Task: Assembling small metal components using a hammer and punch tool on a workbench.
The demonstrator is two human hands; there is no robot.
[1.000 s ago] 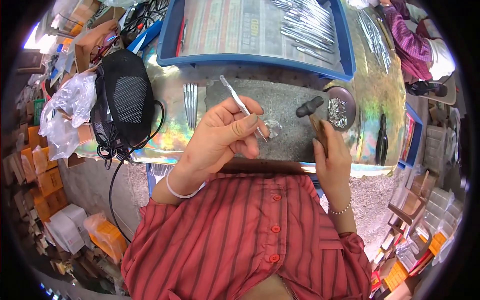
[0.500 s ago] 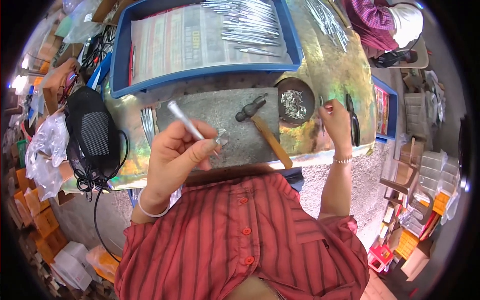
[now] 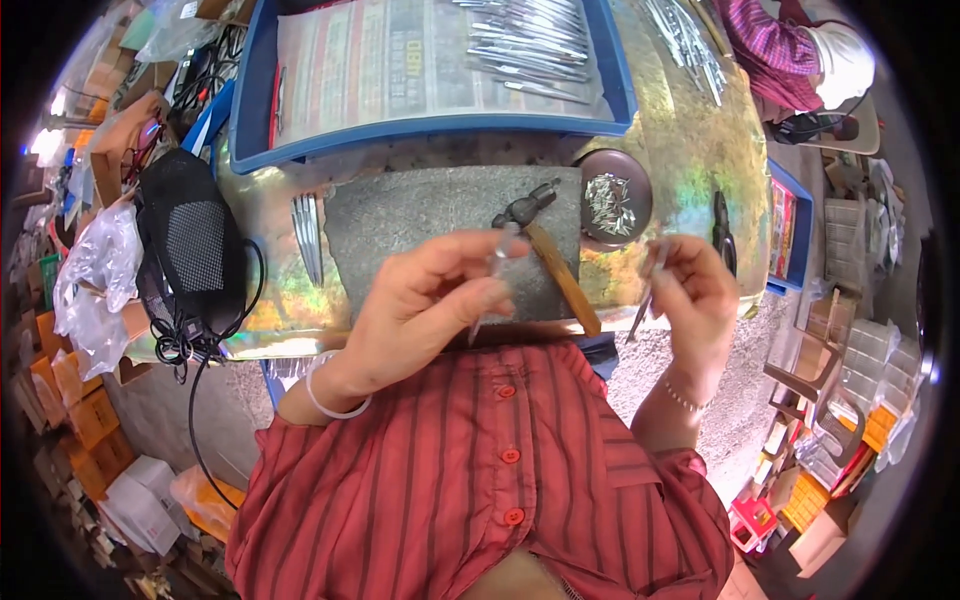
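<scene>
My left hand pinches a slim silver pen-shaped rod between thumb and fingers, over the front of a grey stone slab. To its right, my right hand is closed on a thin pointed metal tool, its tip downward; its exact kind is unclear. Between the hands a hammer with a wooden handle lies across the slab's right side. Just beyond my right hand stands a round dark dish of small silver pieces.
Beyond the slab sits a blue tray with many silver rods. More rods lie at the far right. Pliers rest near the right edge. Several slender metal pieces and a black mesh case are left. Another person sits far right.
My left hand has moved right and slightly down with the silver rod, now more upright. My right hand has lifted the thin tool off the table and drawn it closer to me.
</scene>
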